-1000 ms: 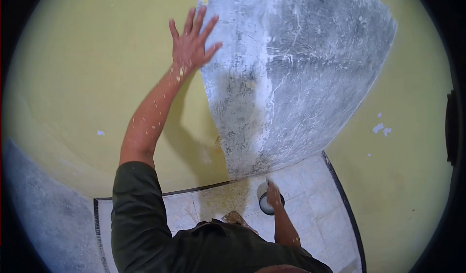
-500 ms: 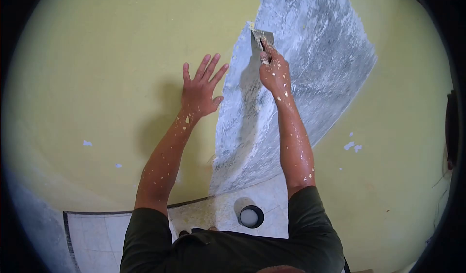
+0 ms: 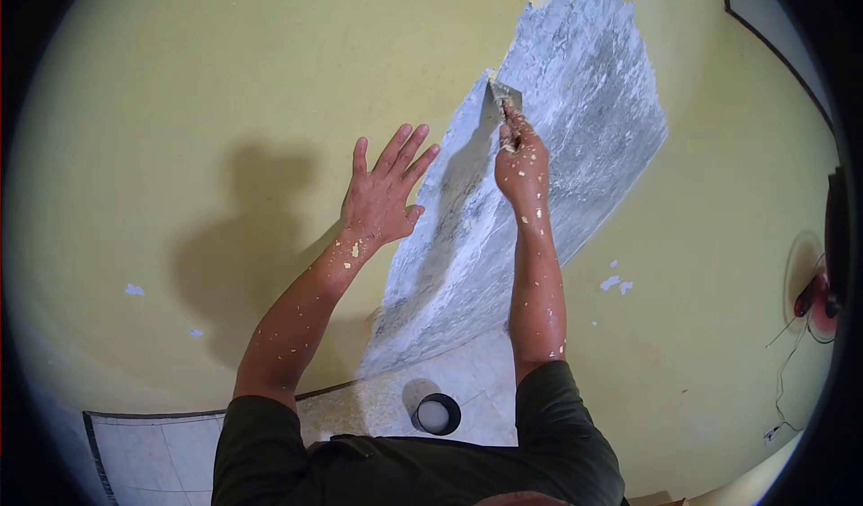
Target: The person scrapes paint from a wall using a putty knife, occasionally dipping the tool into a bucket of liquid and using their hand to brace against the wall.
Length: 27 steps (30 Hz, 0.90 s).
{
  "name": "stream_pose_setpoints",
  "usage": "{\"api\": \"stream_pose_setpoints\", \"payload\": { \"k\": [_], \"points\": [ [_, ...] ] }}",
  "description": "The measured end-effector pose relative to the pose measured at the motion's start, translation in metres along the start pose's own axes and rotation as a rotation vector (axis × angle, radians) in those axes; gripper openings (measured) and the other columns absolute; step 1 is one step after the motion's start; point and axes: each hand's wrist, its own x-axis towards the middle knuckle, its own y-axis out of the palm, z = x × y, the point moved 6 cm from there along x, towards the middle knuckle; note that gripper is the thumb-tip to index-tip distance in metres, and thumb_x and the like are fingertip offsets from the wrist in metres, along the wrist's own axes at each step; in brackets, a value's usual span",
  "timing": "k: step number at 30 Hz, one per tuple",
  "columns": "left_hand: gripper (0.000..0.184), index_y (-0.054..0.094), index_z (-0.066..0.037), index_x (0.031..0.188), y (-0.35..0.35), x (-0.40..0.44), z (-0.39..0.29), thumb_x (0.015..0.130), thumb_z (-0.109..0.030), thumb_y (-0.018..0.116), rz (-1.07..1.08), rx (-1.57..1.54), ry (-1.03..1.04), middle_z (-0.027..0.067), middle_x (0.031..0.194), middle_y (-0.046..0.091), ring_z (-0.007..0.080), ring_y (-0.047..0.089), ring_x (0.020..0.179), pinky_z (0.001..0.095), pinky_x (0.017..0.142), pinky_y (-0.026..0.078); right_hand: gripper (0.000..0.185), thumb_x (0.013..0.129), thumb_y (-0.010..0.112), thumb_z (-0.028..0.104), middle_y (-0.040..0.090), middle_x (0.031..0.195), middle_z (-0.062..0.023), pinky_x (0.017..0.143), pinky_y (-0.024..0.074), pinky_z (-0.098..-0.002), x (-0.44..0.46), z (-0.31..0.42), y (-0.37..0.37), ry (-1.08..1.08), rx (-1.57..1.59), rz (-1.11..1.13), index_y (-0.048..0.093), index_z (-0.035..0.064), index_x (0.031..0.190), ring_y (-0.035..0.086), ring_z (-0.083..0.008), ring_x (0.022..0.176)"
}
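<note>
My left hand [image 3: 382,191] lies with fingers spread on the yellow wall [image 3: 297,75], just left of a bare grey-white patch [image 3: 575,102]. In my right hand [image 3: 521,164] is a scraper [image 3: 506,94], its blade at the left edge of that patch, where the yellow paint ends. Pale paint flakes stick to both forearms. The fingers of my right hand wrap round the scraper's handle, which they mostly hide.
On the tiled floor [image 3: 467,371] below stands a black bucket [image 3: 437,413] with whitish contents. A red fan-like object [image 3: 820,304] and a hanging cable [image 3: 780,380] are at the far right. Small chipped spots mark the wall.
My right hand has risen from over the bucket to the wall, with the scraper in it. My left hand stays spread on the wall. The view has shifted, and the bucket is uncovered.
</note>
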Motion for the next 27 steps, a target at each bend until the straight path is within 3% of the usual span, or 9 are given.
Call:
{"api": "stream_pose_setpoints", "payload": {
  "k": [6, 8, 10, 12, 16, 17, 24, 27],
  "points": [
    [0.101, 0.021, -0.032, 0.159, 0.004, -0.003, -0.003, 0.075, -0.068, 0.065, 0.005, 0.018, 0.026, 0.0019, 0.169, 0.009, 0.0216, 0.004, 0.155, 0.0702, 0.115, -0.004, 0.047, 0.090, 0.056, 0.000, 0.068, 0.117, -0.0249, 0.090, 0.0532, -0.0397, 0.028, 0.010, -0.018, 0.066, -0.003, 0.072, 0.062, 0.0129, 0.135, 0.068, -0.0365, 0.109],
    [0.103, 0.020, -0.032, 0.160, 0.003, -0.001, -0.001, 0.075, -0.069, 0.064, 0.000, 0.024, 0.023, 0.0024, 0.169, 0.008, 0.0225, 0.003, 0.156, 0.0707, 0.114, -0.004, 0.046, 0.091, 0.056, 0.003, 0.068, 0.116, -0.0246, 0.089, 0.0534, -0.0413, 0.015, 0.018, -0.015, -0.035, -0.107, 0.072, 0.062, 0.0136, 0.135, 0.067, -0.0387, 0.108],
    [0.103, 0.020, -0.032, 0.160, 0.005, -0.002, -0.001, 0.075, -0.070, 0.064, -0.005, 0.014, 0.025, 0.0024, 0.169, 0.008, 0.0227, 0.003, 0.156, 0.0707, 0.114, -0.004, 0.043, 0.092, 0.055, 0.005, 0.068, 0.116, -0.0239, 0.089, 0.0534, -0.0420, 0.015, 0.017, -0.016, 0.081, -0.189, 0.092, 0.063, 0.0142, 0.134, 0.066, -0.0392, 0.109],
    [0.104, 0.020, -0.032, 0.160, 0.006, 0.002, 0.002, 0.075, -0.071, 0.064, -0.012, 0.013, 0.023, 0.0024, 0.169, 0.008, 0.0228, 0.003, 0.156, 0.0707, 0.114, -0.005, 0.044, 0.090, 0.055, 0.005, 0.068, 0.115, -0.0240, 0.089, 0.0533, -0.0421, 0.037, 0.021, -0.019, 0.000, -0.181, 0.022, 0.063, 0.0135, 0.133, 0.066, -0.0402, 0.107],
    [0.104, 0.020, -0.032, 0.160, 0.008, -0.001, -0.003, 0.074, -0.072, 0.062, -0.003, -0.010, 0.020, 0.0022, 0.169, 0.008, 0.0229, 0.003, 0.156, 0.0708, 0.114, -0.006, 0.053, 0.083, 0.053, 0.001, 0.069, 0.113, -0.0235, 0.090, 0.0532, -0.0430, 0.032, 0.028, -0.022, 0.072, -0.106, 0.036, 0.063, 0.0128, 0.133, 0.066, -0.0398, 0.107],
    [0.104, 0.020, -0.032, 0.160, 0.007, -0.001, -0.001, 0.074, -0.073, 0.062, -0.010, -0.009, 0.015, 0.0022, 0.169, 0.008, 0.0231, 0.004, 0.156, 0.0708, 0.114, -0.006, 0.057, 0.080, 0.054, -0.001, 0.071, 0.110, -0.0226, 0.090, 0.0536, -0.0432, 0.027, 0.018, -0.018, -0.022, -0.225, 0.048, 0.062, 0.0137, 0.134, 0.068, -0.0387, 0.105],
    [0.104, 0.021, -0.032, 0.160, 0.008, -0.004, -0.004, 0.073, -0.073, 0.063, -0.005, -0.028, 0.025, 0.0020, 0.169, 0.008, 0.0224, 0.003, 0.156, 0.0703, 0.114, -0.005, 0.059, 0.077, 0.055, -0.003, 0.072, 0.107, -0.0199, 0.087, 0.0549, -0.0456, 0.038, 0.052, -0.021, 0.037, -0.268, 0.044, 0.062, 0.0143, 0.134, 0.068, -0.0400, 0.100],
    [0.103, 0.022, -0.032, 0.159, 0.005, 0.000, 0.000, 0.074, -0.073, 0.063, -0.009, -0.061, 0.012, 0.0017, 0.169, 0.007, 0.0224, 0.003, 0.156, 0.0698, 0.115, -0.004, 0.055, 0.080, 0.054, -0.002, 0.071, 0.112, -0.0204, 0.087, 0.0547, -0.0455, 0.024, 0.021, -0.013, -0.021, -0.165, 0.046, 0.063, 0.0116, 0.132, 0.067, -0.0403, 0.102]
  ]
}}
